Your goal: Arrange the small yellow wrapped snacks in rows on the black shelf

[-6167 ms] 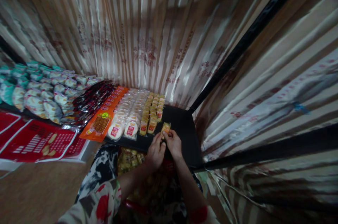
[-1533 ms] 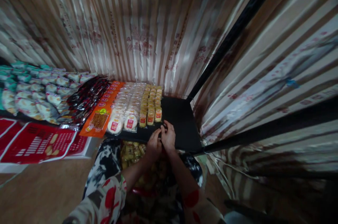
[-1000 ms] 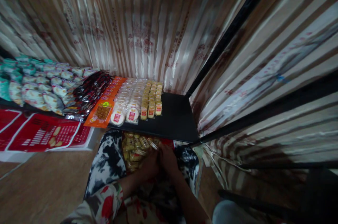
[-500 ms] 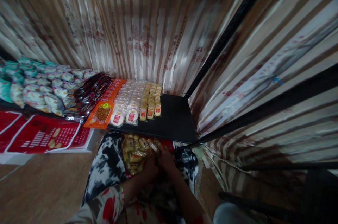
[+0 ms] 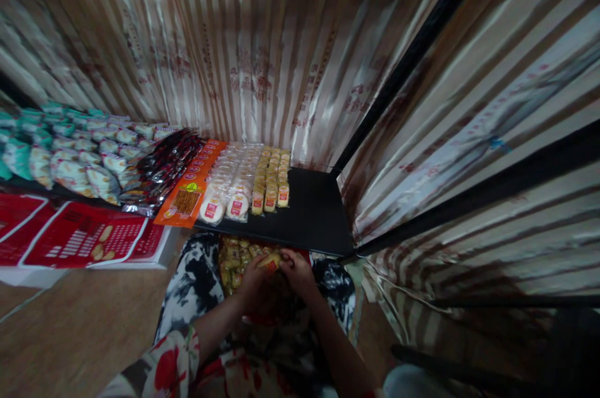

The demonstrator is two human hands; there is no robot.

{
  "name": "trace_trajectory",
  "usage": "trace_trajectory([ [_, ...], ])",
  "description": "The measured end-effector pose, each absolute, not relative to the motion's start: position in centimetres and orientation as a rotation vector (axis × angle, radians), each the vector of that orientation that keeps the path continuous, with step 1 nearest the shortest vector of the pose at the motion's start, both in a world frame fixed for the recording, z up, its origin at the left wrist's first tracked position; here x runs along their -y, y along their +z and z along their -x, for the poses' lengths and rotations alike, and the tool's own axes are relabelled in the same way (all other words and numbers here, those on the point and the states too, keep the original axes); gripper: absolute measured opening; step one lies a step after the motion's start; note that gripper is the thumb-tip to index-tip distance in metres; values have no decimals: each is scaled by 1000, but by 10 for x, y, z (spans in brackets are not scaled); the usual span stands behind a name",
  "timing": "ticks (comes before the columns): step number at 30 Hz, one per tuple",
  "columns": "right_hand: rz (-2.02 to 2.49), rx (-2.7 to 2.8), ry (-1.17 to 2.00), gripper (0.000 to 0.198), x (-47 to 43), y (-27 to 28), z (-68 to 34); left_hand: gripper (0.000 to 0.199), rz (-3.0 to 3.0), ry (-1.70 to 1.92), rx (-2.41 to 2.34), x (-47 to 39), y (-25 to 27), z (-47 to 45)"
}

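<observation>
Between my two hands is a small yellow wrapped snack, with a red patch on its wrapper. My left hand is closed on its left end. At its right end the fingers of my right hand are pinched together on it. Beneath them, between my knees, many similar snack packets lie heaped in a red-edged bag or box. Rows of matching yellow packets stand on the black shelf just ahead, beside rows of round white wrapped crackers.
Further left on the shelf lie an orange snack bag, dark shiny packets and white and teal bags. A red printed box sits below. Black shelf posts and a striped curtain border the shelf.
Both hands have risen slightly out of the heap, and a yellow wrapped snack now shows between them. The whole view has shifted a little.
</observation>
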State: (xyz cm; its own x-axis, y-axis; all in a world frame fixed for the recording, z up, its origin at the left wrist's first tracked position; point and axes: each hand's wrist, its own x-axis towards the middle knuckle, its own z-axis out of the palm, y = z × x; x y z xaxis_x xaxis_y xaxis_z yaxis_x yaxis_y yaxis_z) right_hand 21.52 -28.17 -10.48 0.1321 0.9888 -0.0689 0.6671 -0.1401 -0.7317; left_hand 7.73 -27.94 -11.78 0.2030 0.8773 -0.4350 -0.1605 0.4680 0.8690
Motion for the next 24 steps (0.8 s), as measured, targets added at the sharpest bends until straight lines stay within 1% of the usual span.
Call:
trace_trajectory([
  [4, 1893, 1721, 611, 33, 278, -85, -211, 41, -800, 769, -1217, 262, -98, -67],
  [8, 1868, 1970, 462, 38, 281, -66, -207, 44, -1154, 764, -1339, 249, -82, -59],
  [12, 1825, 1989, 399, 45, 281, -52, -207, 45, -1472, 678, -1343, 241, -71, -57],
  [14, 1777, 2005, 435, 42, 278, -47, -208, 46, -1558, 629, -1307, 237, -66, -57],
  [17, 1721, 1983, 561, 32, 273, -45, -211, 50, -1613, 606, -1308, 230, -59, -57],
  [22, 1734, 1678, 702, 28, 261, -56, -218, 50, -1475, 753, -1309, 219, -52, -64],
  [24, 1720, 1498, 743, 30, 253, -61, -220, 54, -1369, 835, -1295, 218, -50, -70],
])
